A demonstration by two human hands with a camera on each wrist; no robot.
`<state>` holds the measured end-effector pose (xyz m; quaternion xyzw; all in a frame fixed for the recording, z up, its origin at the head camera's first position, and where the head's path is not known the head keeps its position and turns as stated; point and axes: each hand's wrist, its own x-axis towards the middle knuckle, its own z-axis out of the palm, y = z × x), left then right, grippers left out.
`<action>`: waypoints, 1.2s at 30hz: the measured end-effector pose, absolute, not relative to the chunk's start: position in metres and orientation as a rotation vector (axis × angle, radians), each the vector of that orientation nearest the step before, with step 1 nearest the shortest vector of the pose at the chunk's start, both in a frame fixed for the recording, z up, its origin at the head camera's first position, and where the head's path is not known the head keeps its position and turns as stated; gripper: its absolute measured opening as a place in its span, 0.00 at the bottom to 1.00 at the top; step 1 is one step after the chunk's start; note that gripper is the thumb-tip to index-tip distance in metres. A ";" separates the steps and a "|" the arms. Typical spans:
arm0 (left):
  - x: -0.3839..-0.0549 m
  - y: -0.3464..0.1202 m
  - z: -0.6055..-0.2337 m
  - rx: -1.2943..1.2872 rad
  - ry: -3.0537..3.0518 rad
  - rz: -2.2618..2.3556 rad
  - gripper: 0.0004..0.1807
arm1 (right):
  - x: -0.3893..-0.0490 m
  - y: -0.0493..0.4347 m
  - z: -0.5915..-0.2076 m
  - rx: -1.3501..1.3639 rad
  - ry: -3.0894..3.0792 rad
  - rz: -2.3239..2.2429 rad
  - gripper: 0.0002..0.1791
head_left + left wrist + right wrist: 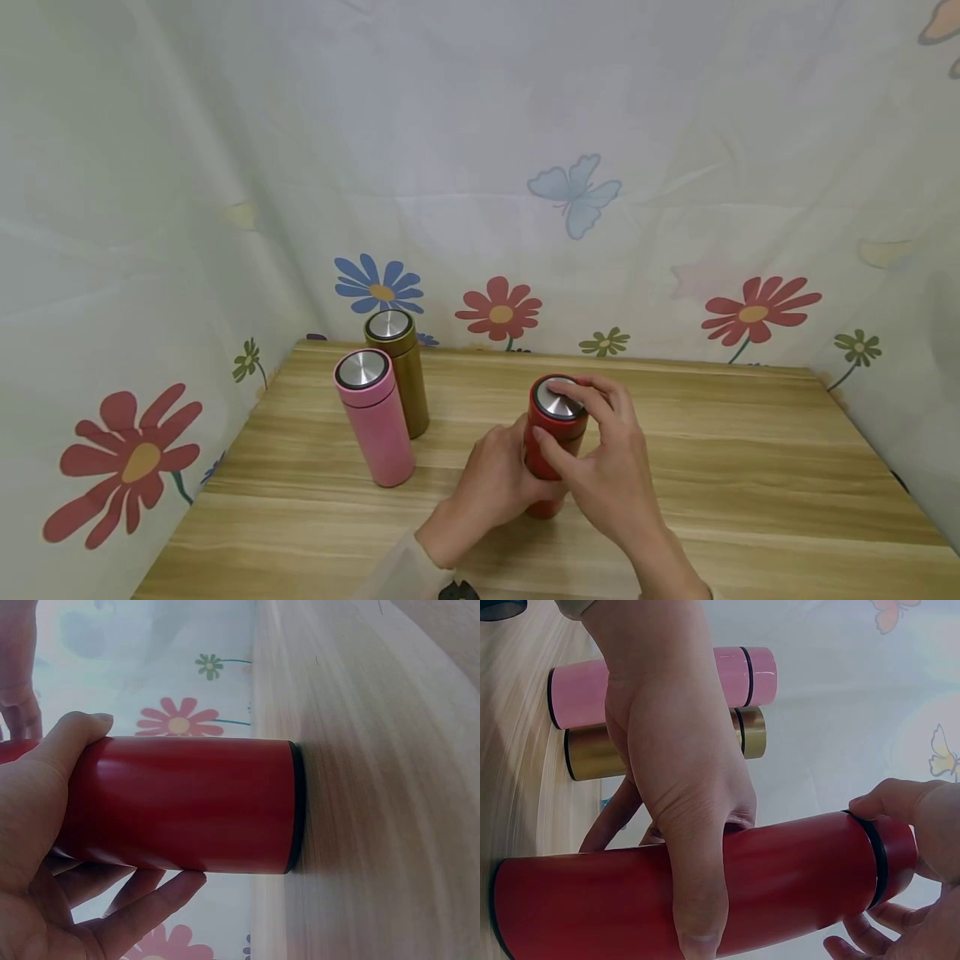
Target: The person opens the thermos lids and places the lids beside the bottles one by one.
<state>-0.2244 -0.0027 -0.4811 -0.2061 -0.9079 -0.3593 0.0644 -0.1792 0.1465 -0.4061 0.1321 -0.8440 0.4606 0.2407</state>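
Observation:
A red thermos bottle (546, 467) with a silver-topped lid (559, 402) stands upright on the wooden table. My left hand (495, 475) grips its body from the left, thumb across the front; the left wrist view shows the bottle's black-rimmed base (298, 806) at the tabletop. Around the lid curl the thumb and fingers of my right hand (611, 450). In the right wrist view, the right hand (922, 847) holds the red cap end while the left hand (682, 772) wraps the middle of the body.
To the left stand a pink thermos (382, 433) and, just behind it, a gold thermos (408, 375), both upright with lids on. The wooden table (750, 467) meets a flower-printed curtain (645, 250) at its back and sides.

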 end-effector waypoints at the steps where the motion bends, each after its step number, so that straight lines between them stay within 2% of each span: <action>1: -0.224 -0.003 -0.481 -0.624 -2.740 -1.083 0.42 | -0.179 0.146 -0.406 0.362 -2.309 1.261 0.29; 9: -0.224 -0.004 -0.480 -0.622 -2.742 -1.076 0.41 | -0.179 0.145 -0.406 0.367 -2.304 1.254 0.30; 26: -0.222 -0.002 -0.479 -0.603 -2.754 -1.039 0.38 | -0.178 0.134 -0.411 0.239 -2.221 1.038 0.40; 36: -0.221 -0.003 -0.477 -0.611 -2.766 -1.023 0.42 | -0.180 0.130 -0.418 0.258 -2.156 0.902 0.36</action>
